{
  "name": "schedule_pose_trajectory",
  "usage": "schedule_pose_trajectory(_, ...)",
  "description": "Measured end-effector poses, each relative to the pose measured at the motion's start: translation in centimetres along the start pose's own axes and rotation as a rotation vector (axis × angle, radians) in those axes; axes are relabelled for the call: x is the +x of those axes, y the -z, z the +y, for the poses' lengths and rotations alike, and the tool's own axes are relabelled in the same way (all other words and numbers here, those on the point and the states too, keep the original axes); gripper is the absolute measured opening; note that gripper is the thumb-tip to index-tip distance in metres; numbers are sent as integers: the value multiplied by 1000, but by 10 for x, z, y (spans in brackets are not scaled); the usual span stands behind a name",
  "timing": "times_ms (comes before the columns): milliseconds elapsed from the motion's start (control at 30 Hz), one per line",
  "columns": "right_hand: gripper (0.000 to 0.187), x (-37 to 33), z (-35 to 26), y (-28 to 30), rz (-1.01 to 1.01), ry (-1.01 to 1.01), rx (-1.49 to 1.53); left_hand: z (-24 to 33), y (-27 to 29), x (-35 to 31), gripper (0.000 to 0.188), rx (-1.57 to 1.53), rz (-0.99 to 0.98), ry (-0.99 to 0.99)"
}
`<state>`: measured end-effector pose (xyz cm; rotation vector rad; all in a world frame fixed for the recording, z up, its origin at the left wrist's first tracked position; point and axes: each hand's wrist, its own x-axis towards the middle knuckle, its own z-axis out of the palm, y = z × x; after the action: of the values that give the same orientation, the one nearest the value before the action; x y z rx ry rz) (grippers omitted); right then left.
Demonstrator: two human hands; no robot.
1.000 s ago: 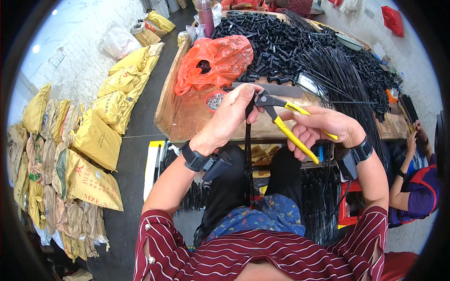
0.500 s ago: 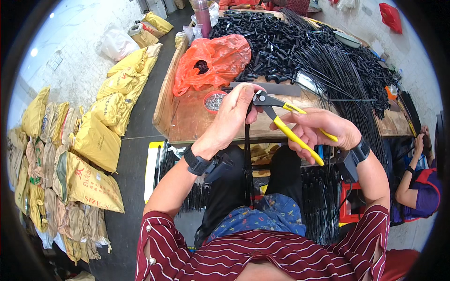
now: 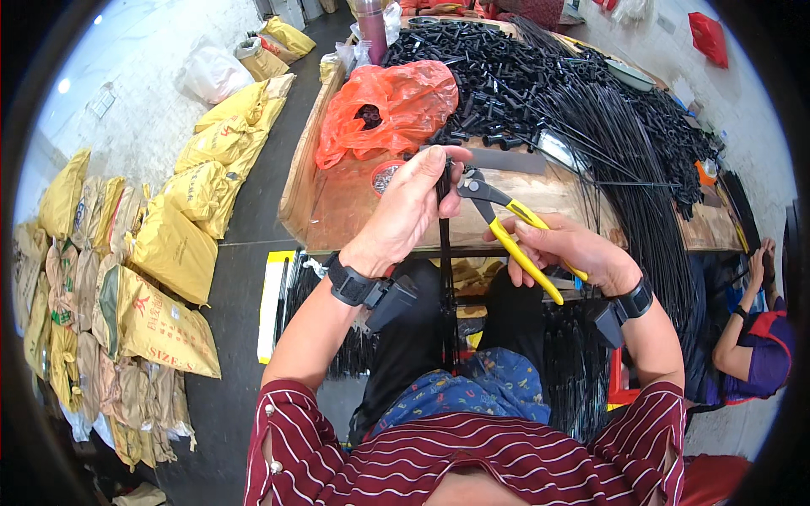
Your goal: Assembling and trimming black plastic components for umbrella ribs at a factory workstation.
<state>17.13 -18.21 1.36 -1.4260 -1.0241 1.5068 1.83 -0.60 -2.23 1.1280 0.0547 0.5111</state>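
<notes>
My left hand (image 3: 415, 198) is closed, thumb and fingers pinching the top of a bundle of black cables (image 3: 445, 253) that hangs down between my knees. In my right hand (image 3: 578, 251) is a pair of pliers (image 3: 516, 246) with yellow handles and a dark metal head. My fingers are wrapped around the handles, which stand a little apart. The pliers' head lies just right of my left fingertips, beside the upper end of the bundle. Whether the jaws touch the cables I cannot tell. Behind my left hand a small red bowl (image 3: 376, 173) of shiny little metal pieces is partly hidden.
On the wooden table (image 3: 337, 221) are an orange plastic bag (image 3: 396, 101), a heap of black tubular parts (image 3: 506, 76) and long black rods (image 3: 629, 152). Yellow sacks (image 3: 173, 261) are stacked at left. Another person (image 3: 751, 346) sits at the right.
The pliers' head has moved slightly right, away from my left fingers. Its handles have swung down and left and look closer together. My left hand still pinches the cables.
</notes>
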Motion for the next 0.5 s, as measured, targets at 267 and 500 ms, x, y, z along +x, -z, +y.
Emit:
schedule_pose_trajectory(267, 49, -1, -12, -2, -16, 98, -133, 3, 7, -3, 45, -40, -50, 20)
schedule_pose_trajectory(500, 50, -4, -30, 1, -42, 5, -208, 4, 5, -4, 48, -25, -71, 24)
